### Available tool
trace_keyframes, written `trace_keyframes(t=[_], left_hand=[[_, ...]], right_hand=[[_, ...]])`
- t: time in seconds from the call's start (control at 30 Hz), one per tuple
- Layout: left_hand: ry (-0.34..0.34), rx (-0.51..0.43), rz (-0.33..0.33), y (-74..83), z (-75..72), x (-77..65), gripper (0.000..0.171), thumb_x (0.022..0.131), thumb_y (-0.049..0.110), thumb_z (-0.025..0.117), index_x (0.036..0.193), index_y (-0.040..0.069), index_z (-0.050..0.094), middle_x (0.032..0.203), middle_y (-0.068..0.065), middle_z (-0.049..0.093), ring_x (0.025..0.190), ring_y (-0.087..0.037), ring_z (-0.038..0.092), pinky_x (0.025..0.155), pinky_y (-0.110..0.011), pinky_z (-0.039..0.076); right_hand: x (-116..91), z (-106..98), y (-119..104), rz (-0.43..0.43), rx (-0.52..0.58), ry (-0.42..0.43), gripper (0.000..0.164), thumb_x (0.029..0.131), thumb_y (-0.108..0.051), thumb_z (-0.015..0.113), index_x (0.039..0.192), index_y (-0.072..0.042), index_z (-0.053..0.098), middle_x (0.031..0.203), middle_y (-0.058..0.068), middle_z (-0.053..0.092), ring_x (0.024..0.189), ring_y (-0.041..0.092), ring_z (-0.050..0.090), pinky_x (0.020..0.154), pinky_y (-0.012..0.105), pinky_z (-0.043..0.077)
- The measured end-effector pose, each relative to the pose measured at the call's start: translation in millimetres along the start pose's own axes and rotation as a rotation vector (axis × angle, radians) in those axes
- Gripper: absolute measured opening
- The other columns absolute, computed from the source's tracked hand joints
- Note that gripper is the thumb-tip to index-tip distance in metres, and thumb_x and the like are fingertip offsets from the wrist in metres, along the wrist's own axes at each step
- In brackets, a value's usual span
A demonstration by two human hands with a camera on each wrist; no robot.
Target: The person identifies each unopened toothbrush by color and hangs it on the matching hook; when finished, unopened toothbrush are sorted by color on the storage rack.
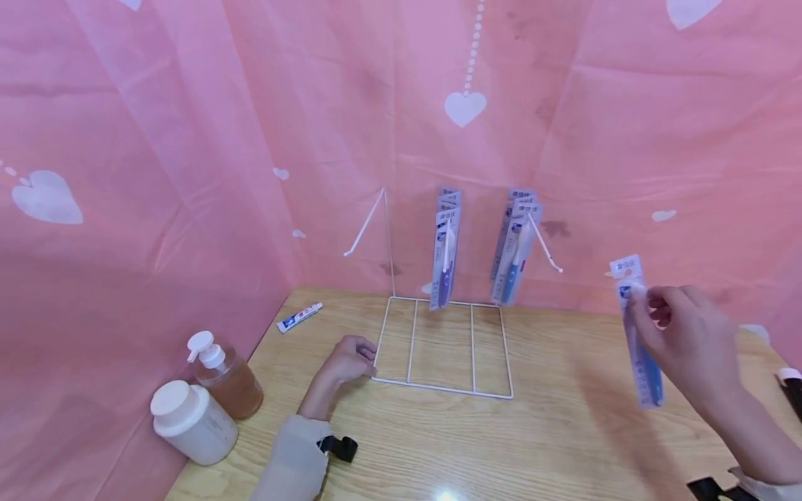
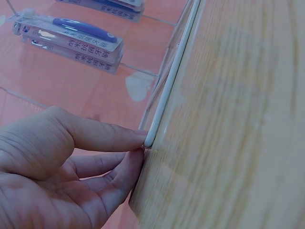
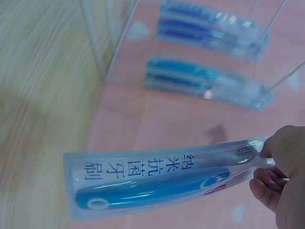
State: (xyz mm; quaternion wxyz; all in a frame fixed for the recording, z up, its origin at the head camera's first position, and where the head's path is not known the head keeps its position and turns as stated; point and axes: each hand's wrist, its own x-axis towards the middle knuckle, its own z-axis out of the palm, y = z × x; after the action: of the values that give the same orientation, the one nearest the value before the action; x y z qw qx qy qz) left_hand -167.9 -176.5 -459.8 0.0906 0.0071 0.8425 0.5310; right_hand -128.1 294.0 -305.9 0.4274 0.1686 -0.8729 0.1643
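Note:
My right hand (image 1: 689,341) pinches a packaged toothbrush (image 3: 152,191) near the top of its clear pack, holding it up to the right of a white wire display rack (image 1: 443,387). The brush has a blue handle and hangs lower end down. At the front left corner of the rack's base, my left hand (image 1: 347,358) pinches the wire between thumb and fingers, as the left wrist view shows. Packs with purple brushes (image 1: 444,278) hang on the middle hook, and packs with blue brushes (image 1: 510,271) on the right hook. The left hook (image 1: 365,221) carries nothing.
A toothpaste tube (image 1: 299,317) lies at the back left of the wooden table (image 1: 388,445). Left of my forearm stand a pump bottle (image 1: 232,383) and a white jar (image 1: 197,424). A dark object with a white cap (image 1: 791,386) is at the right edge. Pink curtain (image 1: 338,104) encloses the back.

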Motion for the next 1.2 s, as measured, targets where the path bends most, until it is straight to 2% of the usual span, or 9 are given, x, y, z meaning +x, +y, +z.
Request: trace_keyframes(t=[0.13,0.23,0.37,0.6,0.83,0.97,1.2], left_hand=[[-0.005,0.002,-0.007,0.0,0.8,0.1,0.041,0.066,-0.014,0.077,0.104,-0.007,0.064,0.090,-0.011,0.060,0.080,-0.022,0.058,0.071,-0.030,0.052],[-0.002,0.012,-0.012,0.0,1.6,0.7,0.041,0.066,-0.013,0.077,0.104,-0.007,0.065,0.090,-0.011,0.060,0.081,-0.022,0.058,0.071,-0.030,0.052],[-0.006,0.019,-0.017,0.2,2.3,0.9,0.040,0.068,-0.012,0.078,0.105,-0.006,0.065,0.091,-0.011,0.060,0.082,-0.022,0.058,0.072,-0.030,0.052],[0.001,0.019,-0.022,1.1,0.1,-1.8,0.040,0.068,-0.011,0.078,0.105,-0.006,0.065,0.091,-0.010,0.061,0.083,-0.022,0.059,0.072,-0.031,0.051],[-0.001,0.007,-0.021,2.4,-0.7,-2.9,0.040,0.068,-0.012,0.077,0.105,-0.005,0.064,0.092,-0.011,0.061,0.083,-0.023,0.059,0.073,-0.032,0.051],[0.000,0.000,-0.001,1.2,0.2,-3.2,0.040,0.066,-0.013,0.077,0.103,-0.007,0.065,0.091,-0.011,0.061,0.081,-0.022,0.059,0.072,-0.031,0.052],[0.006,0.004,-0.007,0.8,0.5,-2.3,0.039,0.066,-0.013,0.077,0.102,-0.006,0.065,0.090,-0.011,0.060,0.082,-0.022,0.058,0.072,-0.031,0.051]], right_hand=[[-0.3,-4.2,-23.5,-0.025,0.054,0.072,0.023,0.082,-0.017,0.068,0.084,0.005,0.068,0.072,0.012,0.062,0.073,-0.012,0.043,0.054,0.017,0.036],[0.1,-7.3,-42.6,-0.009,0.131,0.121,0.023,0.083,-0.017,0.069,0.087,0.006,0.069,0.073,0.013,0.063,0.077,-0.020,0.042,0.062,0.008,0.037],[4.7,-12.2,-71.1,0.016,0.238,0.196,0.024,0.086,-0.015,0.069,0.090,0.008,0.070,0.074,0.016,0.064,0.078,-0.022,0.048,0.075,0.002,0.036],[15.7,-13.3,-111.3,-0.029,0.362,0.278,0.029,0.089,-0.020,0.071,0.083,0.008,0.070,0.071,0.017,0.064,0.074,-0.012,0.053,0.075,0.005,0.041],[16.9,0.7,-117.4,-0.025,0.366,0.275,0.018,0.086,-0.013,0.073,0.086,0.005,0.073,0.074,0.013,0.068,0.069,-0.006,0.057,0.073,0.006,0.043],[16.4,10.7,-114.4,0.000,0.338,0.245,0.013,0.083,-0.009,0.074,0.089,0.003,0.074,0.076,0.010,0.069,0.067,-0.004,0.057,0.072,0.005,0.043],[18.1,26.3,-109.6,0.067,0.309,0.199,0.009,0.081,-0.007,0.075,0.088,-0.001,0.074,0.075,0.006,0.069,0.064,-0.006,0.055,0.067,0.005,0.042]])
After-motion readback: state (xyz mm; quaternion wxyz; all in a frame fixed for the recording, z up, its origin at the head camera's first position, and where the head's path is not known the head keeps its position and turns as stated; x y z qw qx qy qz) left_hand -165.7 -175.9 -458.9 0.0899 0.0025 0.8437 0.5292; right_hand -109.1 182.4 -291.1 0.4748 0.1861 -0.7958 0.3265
